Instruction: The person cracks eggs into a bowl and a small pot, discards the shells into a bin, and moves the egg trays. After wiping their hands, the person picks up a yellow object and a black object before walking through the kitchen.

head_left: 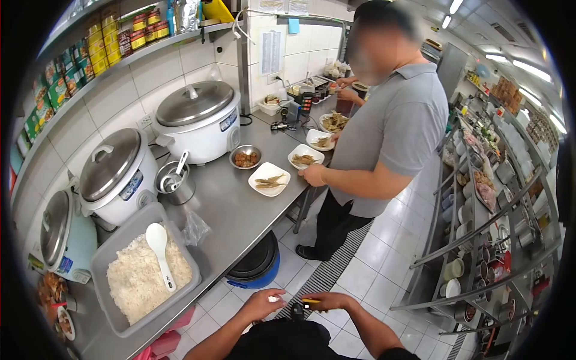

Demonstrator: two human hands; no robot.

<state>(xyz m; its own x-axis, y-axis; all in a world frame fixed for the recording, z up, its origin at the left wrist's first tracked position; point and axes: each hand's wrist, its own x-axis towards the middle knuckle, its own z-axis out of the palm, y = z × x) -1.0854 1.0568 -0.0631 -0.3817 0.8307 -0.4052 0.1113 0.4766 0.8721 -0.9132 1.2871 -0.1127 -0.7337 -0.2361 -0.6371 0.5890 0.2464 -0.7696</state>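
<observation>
My left hand (pixel 261 305) is closed at the bottom centre, with a small white thing (pixel 274 299) between its fingers, too small to name. My right hand (pixel 331 302), to its right, grips a thin yellow and black object (pixel 310 300) whose kind I cannot make out. Both hands are in front of my body, apart from each other and off the counter. Left of them on the steel counter (pixel 225 234) is a grey tub (pixel 193 282) of cooked rice (pixel 129 276), with a white rice paddle (pixel 158 243) lying on the rice.
Rice cookers (pixel 195 135) line the wall, beside a metal pot (pixel 180 195) with utensils. A metal bowl (pixel 245 157) and white bowls (pixel 270 191) of food stand farther along. A person in a grey shirt (pixel 399 114) touches one bowl. A blue bin (pixel 258 270) sits below; shelving (pixel 480 240) runs right.
</observation>
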